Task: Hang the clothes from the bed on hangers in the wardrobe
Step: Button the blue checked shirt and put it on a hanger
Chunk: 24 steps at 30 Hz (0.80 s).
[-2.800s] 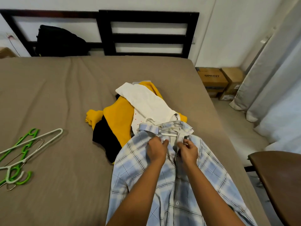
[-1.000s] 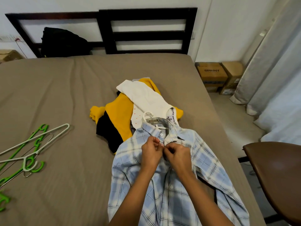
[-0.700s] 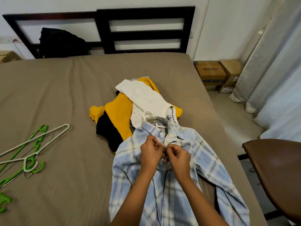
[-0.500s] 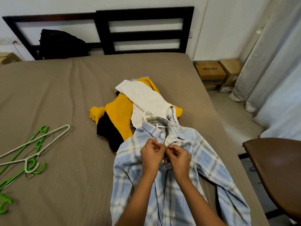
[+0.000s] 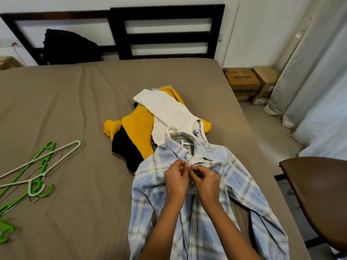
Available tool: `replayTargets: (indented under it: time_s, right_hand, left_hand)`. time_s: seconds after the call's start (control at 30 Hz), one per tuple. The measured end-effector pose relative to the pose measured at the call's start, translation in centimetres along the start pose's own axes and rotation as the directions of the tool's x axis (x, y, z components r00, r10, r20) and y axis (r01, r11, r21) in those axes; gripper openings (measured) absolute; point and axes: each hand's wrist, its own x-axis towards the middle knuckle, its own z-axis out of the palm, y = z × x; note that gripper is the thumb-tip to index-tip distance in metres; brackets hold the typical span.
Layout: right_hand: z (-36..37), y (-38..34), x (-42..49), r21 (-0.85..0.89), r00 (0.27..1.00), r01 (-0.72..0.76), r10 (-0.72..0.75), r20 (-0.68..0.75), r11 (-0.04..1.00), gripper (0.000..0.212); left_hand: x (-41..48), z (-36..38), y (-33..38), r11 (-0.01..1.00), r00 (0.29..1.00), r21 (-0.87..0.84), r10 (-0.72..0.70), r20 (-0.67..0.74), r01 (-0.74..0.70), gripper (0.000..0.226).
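A blue plaid shirt (image 5: 234, 186) lies front-up on the brown bed (image 5: 75, 109), with a white hanger (image 5: 173, 135) inside it; only the hook shows above the collar. My left hand (image 5: 176, 179) and my right hand (image 5: 207, 182) meet just below the collar, each pinching one edge of the shirt's placket at a button. Behind the shirt lies a pile: a white garment (image 5: 167, 111), a yellow one (image 5: 139, 132) and a black one (image 5: 125, 149). Spare green and white hangers (image 5: 35, 171) lie on the bed at the left. No wardrobe is in view.
A black bundle (image 5: 69, 46) sits against the dark headboard (image 5: 169, 32). Cardboard boxes (image 5: 244, 83) stand on the floor right of the bed, beside pale curtains (image 5: 319, 81). A brown chair seat (image 5: 319, 199) juts in at the right edge.
The shirt's collar area has been drawn closed over the hanger since the earliest frame. My hands have stayed at the placket below the collar, with only small finger movements.
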Motion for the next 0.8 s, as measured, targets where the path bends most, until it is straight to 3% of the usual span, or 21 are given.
replayTargets:
  time_s: [0.13,0.33,0.53,0.6,0.67,0.7,0.73,0.8]
  right_hand:
    - [0.3,-0.1,0.1,-0.039,1.000,-0.018,0.018,-0.002,0.999,0.007]
    - [0.7,-0.2,-0.1,0.127,0.989,-0.131,0.138,-0.047,0.983,0.006]
    - [1.3,-0.4,0.4,0.107,0.986,-0.153,0.160,-0.055,0.982,0.005]
    - [1.4,-0.5,0.6,0.183,0.971,-0.236,0.239,0.005,0.954,0.007]
    - [0.7,-0.8,1.5,0.287,0.913,-0.401,0.352,0.208,0.870,0.010]
    - [0.2,-0.9,2.3,0.249,0.887,-0.438,0.370,0.277,0.864,0.011]
    - [-0.2,-0.8,3.6,0.100,0.911,-0.362,0.330,0.247,0.927,0.011]
    - [-0.6,-0.6,6.7,-0.232,0.999,-0.043,0.049,0.019,0.972,0.008]
  left_hand:
    - [0.3,0.0,-0.3,0.999,1.000,0.052,-0.008,-0.011,0.009,0.005]
    - [1.1,0.0,-0.7,0.996,0.998,0.085,-0.041,0.041,0.037,0.024]
    - [1.8,0.1,-1.3,0.995,0.993,-0.002,-0.096,0.075,0.097,0.022]
    - [2.2,0.1,-2.0,0.989,0.983,-0.033,-0.140,0.117,0.145,0.021]
    - [2.8,-0.1,-3.1,0.976,0.962,-0.066,-0.193,0.192,0.209,0.019]
    - [3.3,-0.5,-3.6,0.979,0.959,-0.019,-0.194,0.205,0.202,0.020]
    - [3.9,-1.2,-4.1,0.987,0.970,0.051,-0.157,0.186,0.150,0.021]
    - [5.7,-2.9,-4.9,0.992,0.998,0.129,-0.010,0.063,0.002,0.021]
